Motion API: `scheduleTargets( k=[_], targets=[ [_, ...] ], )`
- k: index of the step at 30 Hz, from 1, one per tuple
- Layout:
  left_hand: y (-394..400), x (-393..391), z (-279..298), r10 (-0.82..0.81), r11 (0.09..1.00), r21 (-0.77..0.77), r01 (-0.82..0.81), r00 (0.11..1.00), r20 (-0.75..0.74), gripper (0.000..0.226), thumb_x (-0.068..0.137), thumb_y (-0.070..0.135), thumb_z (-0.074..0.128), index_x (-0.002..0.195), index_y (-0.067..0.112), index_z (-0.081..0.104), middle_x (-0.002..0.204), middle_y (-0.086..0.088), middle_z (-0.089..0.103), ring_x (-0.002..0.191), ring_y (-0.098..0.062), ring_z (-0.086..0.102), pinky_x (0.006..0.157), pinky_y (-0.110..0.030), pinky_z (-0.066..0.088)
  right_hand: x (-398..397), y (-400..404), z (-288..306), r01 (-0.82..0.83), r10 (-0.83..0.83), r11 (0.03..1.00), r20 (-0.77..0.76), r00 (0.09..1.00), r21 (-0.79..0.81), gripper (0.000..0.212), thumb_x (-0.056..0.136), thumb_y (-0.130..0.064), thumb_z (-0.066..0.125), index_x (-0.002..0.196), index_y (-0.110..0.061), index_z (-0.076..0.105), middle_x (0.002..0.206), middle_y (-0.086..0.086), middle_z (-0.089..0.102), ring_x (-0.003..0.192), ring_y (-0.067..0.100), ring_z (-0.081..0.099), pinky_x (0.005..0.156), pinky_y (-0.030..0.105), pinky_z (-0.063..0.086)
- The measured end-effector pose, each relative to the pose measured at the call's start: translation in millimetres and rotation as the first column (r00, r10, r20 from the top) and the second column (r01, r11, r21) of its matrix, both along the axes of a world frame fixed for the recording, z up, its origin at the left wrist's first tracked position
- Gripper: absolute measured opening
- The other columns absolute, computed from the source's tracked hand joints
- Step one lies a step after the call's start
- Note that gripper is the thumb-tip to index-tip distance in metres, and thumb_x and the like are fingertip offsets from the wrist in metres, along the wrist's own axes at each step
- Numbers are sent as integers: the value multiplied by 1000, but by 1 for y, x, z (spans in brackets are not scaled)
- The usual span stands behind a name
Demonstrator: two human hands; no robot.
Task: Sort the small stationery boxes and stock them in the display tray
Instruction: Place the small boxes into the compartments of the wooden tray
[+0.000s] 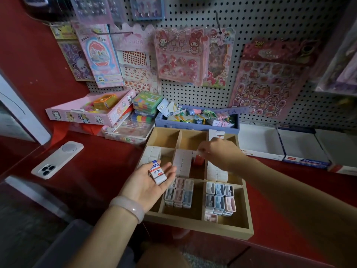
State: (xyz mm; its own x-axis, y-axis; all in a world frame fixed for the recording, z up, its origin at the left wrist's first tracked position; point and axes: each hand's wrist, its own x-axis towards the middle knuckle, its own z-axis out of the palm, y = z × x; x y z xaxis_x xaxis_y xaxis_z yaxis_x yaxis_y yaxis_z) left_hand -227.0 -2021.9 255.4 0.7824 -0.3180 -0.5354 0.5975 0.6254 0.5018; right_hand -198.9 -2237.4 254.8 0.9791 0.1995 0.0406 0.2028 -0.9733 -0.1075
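Note:
A wooden display tray (249, 215) with several compartments lies on the red counter. Its middle compartments hold rows of small white boxes (182, 161); the front ones hold pastel boxes (220, 198). My left hand (146, 182) is palm up over the tray's left side, with a white box printed in red and blue (157, 172) lying on the loosely curved fingers. My right hand (222, 151) reaches over the middle row and pinches a small pale box (201, 150) just above a red-topped box (198, 159). Two more white boxes (215, 134) stand in the back right compartment.
A white phone (58, 159) lies at the left on the counter. Behind the tray are a blue box of tagged items (197, 122), a pink box (87, 113) and stacked plastic cases (144, 105). Empty white cartons (280, 144) stand at right. Sticker packs hang on the pegboard (251, 20).

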Motion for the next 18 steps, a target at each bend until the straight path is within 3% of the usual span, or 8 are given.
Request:
scheduleTargets(
  k=[5, 8, 9, 12, 14, 18],
  targets=[
    [3, 0, -4, -34, 999, -15, 34, 999, 13, 32, 99, 14, 38, 125, -1, 49, 108, -23, 62, 94, -36, 64, 67, -46, 56, 9, 13, -24, -18, 36, 987, 114, 993, -158, 21, 97, -24, 46, 107, -8, 56, 106, 8, 57, 102, 25, 52, 66, 32, 40],
    [6, 2, -2, -27, 1000, -14, 27, 999, 27, 34, 99, 14, 38, 128, -1, 48, 105, -22, 63, 92, -35, 66, 67, -46, 56, 10, 18, -25, -56, 100, 971, 180, 979, -233, 23, 75, -24, 76, 86, -7, 64, 85, 8, 64, 80, 26, 61, 54, 28, 46],
    [6, 2, -1, -22, 1000, -12, 22, 999, 24, 35, 99, 15, 38, 130, -1, 48, 106, -22, 62, 95, -35, 64, 68, -47, 55, 10, 19, -26, -55, 106, 964, 187, 977, -259, 25, 74, -21, 77, 90, -7, 63, 84, 8, 65, 79, 26, 62, 56, 28, 46],
    [3, -1, 0, -22, 1000, 1, 22, 1000, 12, 37, 100, 16, 38, 132, 0, 47, 108, -22, 62, 98, -34, 61, 73, -45, 57, 9, 23, -33, -58, 76, 962, 58, 995, -267, 30, 91, -7, 50, 120, -7, 43, 107, 10, 61, 102, 28, 54, 80, 32, 42],
    [1, -4, 2, -27, 1000, 13, 26, 1000, 14, 37, 100, 16, 38, 131, -1, 47, 109, -22, 61, 98, -35, 61, 76, -45, 56, 12, 24, -35, -32, 47, 968, 55, 997, -248, 29, 93, -7, 46, 121, -8, 41, 109, 11, 61, 103, 29, 54, 81, 32, 40],
    [1, -8, 8, -37, 999, 37, 36, 999, 34, 38, 100, 20, 37, 131, -1, 47, 113, -24, 60, 99, -36, 59, 79, -45, 47, 7, 25, -13, 12, -14, 996, -26, 1000, -91, 25, 96, -29, 48, 114, -13, 52, 111, 8, 58, 101, 24, 55, 73, 30, 42]
  ],
)
